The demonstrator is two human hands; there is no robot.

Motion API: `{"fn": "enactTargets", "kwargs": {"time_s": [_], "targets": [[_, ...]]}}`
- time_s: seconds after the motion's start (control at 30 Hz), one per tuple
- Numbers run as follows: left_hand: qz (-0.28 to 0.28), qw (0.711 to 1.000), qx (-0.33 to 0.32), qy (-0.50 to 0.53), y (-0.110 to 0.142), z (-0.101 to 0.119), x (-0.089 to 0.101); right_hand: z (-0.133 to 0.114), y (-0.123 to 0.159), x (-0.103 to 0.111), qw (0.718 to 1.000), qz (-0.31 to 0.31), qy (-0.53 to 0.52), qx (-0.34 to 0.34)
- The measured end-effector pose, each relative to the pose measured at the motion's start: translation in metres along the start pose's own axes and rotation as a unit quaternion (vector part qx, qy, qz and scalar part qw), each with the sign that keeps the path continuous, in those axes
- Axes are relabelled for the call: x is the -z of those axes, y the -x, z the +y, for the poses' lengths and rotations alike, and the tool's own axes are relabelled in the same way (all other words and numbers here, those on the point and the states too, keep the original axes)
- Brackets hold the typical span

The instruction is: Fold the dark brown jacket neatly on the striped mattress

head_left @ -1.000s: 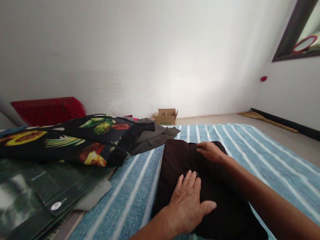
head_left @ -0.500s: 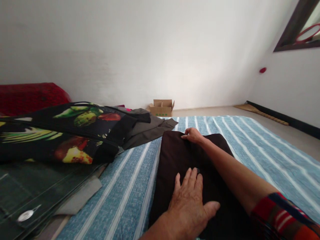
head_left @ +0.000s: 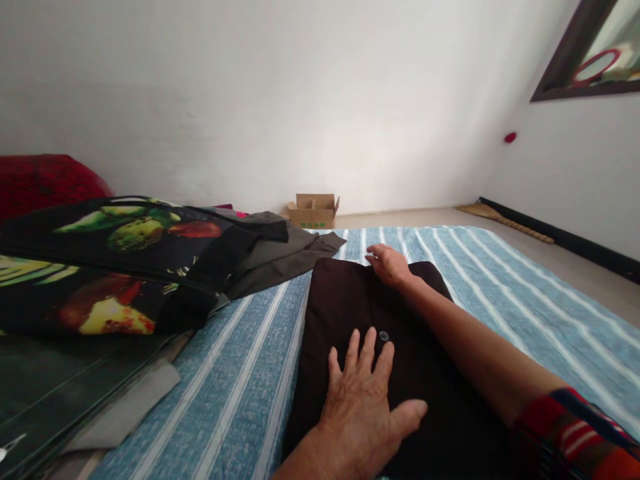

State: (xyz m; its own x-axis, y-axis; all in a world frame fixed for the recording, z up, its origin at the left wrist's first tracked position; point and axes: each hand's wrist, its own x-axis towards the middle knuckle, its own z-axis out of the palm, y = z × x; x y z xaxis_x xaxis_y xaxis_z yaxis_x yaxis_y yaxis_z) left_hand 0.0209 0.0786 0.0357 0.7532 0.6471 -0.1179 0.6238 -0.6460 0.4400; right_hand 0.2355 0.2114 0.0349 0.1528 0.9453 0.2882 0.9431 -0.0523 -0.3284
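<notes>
A dark brown garment (head_left: 335,300) with a round button (head_left: 384,336) lies folded on the blue-and-white striped sheet. Flat on its middle rests my left hand (head_left: 357,407), palm down, fingers spread just below the button. At the garment's far edge is my right hand (head_left: 390,265), its fingers pointing left and slightly apart, with no cloth pinched in them. The right forearm, in a plaid sleeve, crosses over the garment's right side.
To the left lies a heap of clothes: a black printed garment (head_left: 145,267), a dark green one (head_left: 90,380) and a grey one (head_left: 275,253). A red bundle (head_left: 50,180) sits behind them. Beyond the sheet (head_left: 240,387), a cardboard box (head_left: 313,213) stands by the wall.
My right hand has let go of the garment's far edge, its fingers opening. The left hand has shifted slightly left, uncovering the button. The whole view has swung a little to the right.
</notes>
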Motion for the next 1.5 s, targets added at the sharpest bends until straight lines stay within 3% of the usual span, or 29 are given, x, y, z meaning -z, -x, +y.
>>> {"fn": "enactTargets", "kwargs": {"time_s": [0.1, 0.2, 0.27, 0.37, 0.5, 0.63, 0.87, 1.03, 1.13, 1.23, 1.33, 1.37, 1.4, 1.5], "targets": [[-0.016, 1.0, 0.01, -0.003, -0.002, 0.004, 0.004, 0.01, 0.028, 0.028, 0.999, -0.02, -0.041, 0.002], [-0.047, 0.998, 0.026, -0.011, -0.003, 0.009, 0.01, 0.021, 0.073, 0.047, 0.989, -0.084, -0.114, 0.036], [-0.057, 0.998, 0.029, -0.015, -0.004, 0.011, 0.012, 0.027, 0.101, 0.052, 0.964, -0.132, -0.222, 0.062], [-0.055, 0.998, 0.026, -0.025, -0.005, 0.012, 0.014, 0.031, 0.127, 0.047, 0.943, -0.141, -0.295, 0.068], [-0.063, 0.997, 0.031, -0.037, -0.005, 0.013, 0.015, 0.03, 0.131, 0.035, 0.953, -0.116, -0.269, 0.073], [-0.067, 0.996, 0.032, -0.043, -0.006, 0.013, 0.014, 0.027, 0.129, 0.026, 0.975, -0.108, -0.145, 0.128], [-0.054, 0.997, 0.027, -0.056, -0.007, 0.011, 0.01, 0.013, 0.133, 0.023, 0.977, -0.089, -0.025, 0.192], [-0.049, 0.997, 0.024, -0.058, -0.006, 0.011, 0.01, 0.013, 0.132, 0.023, 0.971, -0.079, -0.069, 0.216], [-0.051, 0.997, 0.026, -0.058, -0.006, 0.012, 0.012, 0.023, 0.135, 0.03, 0.967, -0.043, -0.22, 0.121], [-0.054, 0.996, 0.031, -0.062, -0.006, 0.013, 0.013, 0.05, 0.139, 0.044, 0.929, 0.008, -0.37, -0.033], [-0.055, 0.996, 0.031, -0.065, -0.007, 0.013, 0.014, 0.099, 0.142, 0.066, 0.844, 0.076, -0.507, -0.158], [-0.054, 0.996, 0.03, -0.066, -0.007, 0.012, 0.014, 0.12, 0.145, 0.076, 0.805, 0.12, -0.543, -0.209], [-0.052, 0.996, 0.029, -0.068, -0.007, 0.012, 0.013, 0.142, 0.149, 0.087, 0.746, 0.216, -0.572, -0.264], [-0.044, 0.996, 0.03, -0.076, -0.008, 0.011, 0.013, 0.202, 0.17, 0.113, 0.676, 0.369, -0.562, -0.301]]}}
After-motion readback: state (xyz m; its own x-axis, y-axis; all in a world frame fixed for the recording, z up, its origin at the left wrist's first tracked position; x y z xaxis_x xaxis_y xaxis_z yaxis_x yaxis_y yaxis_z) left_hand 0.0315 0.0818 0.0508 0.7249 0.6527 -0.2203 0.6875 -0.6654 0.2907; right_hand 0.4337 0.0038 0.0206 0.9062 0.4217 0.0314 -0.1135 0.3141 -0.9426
